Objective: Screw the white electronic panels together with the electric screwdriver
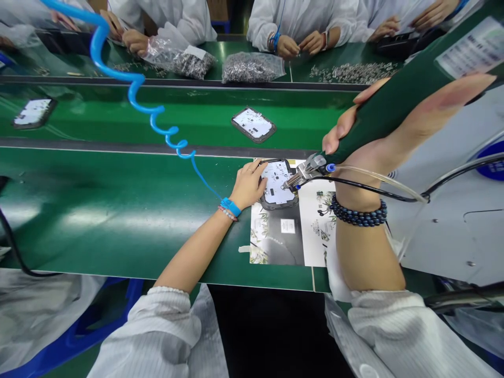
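My right hand [366, 136] is wrapped round a large dark green electric screwdriver [409, 89], which slants down to the left. Its metal tip [292, 182] is over the right part of a white panel in a black frame [277, 191]; whether it touches cannot be made out. My left hand [250, 185] lies at the panel's left edge, its fingers resting on the frame and holding it against the mat. Under the panel is a printed paper sheet [318, 226].
Two similar panels lie on the green belt, one ahead [254, 124] and one far left [34, 113]. Across it, co-workers' hands are near bags of small metal parts [252, 67]. A blue coiled cord [136, 94] runs to my left wrist. A grey machine [444, 210] stands right.
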Demonstrator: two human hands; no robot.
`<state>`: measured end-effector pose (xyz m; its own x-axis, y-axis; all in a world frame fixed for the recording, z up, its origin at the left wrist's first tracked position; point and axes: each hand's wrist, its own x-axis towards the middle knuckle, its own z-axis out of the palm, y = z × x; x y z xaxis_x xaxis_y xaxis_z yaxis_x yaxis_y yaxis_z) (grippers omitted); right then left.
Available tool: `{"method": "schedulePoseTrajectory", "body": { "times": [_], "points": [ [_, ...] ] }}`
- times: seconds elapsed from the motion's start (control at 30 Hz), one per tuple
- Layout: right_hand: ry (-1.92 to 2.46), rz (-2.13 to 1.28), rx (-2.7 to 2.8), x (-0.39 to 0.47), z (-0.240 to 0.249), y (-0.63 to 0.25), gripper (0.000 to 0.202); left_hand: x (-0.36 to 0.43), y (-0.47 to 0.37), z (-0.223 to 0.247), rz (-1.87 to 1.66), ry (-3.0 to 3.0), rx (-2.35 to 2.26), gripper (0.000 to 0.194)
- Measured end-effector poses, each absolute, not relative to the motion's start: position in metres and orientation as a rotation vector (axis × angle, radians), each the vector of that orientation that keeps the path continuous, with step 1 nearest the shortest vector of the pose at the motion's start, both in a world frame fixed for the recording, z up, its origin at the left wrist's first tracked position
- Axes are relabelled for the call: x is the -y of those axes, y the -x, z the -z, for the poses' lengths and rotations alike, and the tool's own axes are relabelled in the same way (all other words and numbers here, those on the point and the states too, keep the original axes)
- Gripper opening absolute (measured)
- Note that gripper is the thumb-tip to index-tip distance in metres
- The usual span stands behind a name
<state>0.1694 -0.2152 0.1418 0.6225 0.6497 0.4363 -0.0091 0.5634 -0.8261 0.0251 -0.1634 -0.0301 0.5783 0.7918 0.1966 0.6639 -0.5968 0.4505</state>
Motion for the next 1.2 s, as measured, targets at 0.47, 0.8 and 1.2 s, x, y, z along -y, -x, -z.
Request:
{"method": "schedulePoseTrajectory", "body": {
  "times": [0.47,0.8,1.2],
  "points": [
    [0.956,-0.670,0.860,0.217,-0.146,-0.187,0.072,0.164,-0.025,0.031,-0.538,-2.492,-1.191,0.050],
    [0.969,-0.694,0.869,0.220,-0.152,-0.185,0.074,0.164,-0.025,0.030,-0.523,-2.490,-1.196,0.050],
    [0.987,-0.701,0.882,0.222,-0.153,-0.183,0.077,0.164,-0.025,0.030,-0.538,-2.497,-1.193,0.050]
  ]
}}
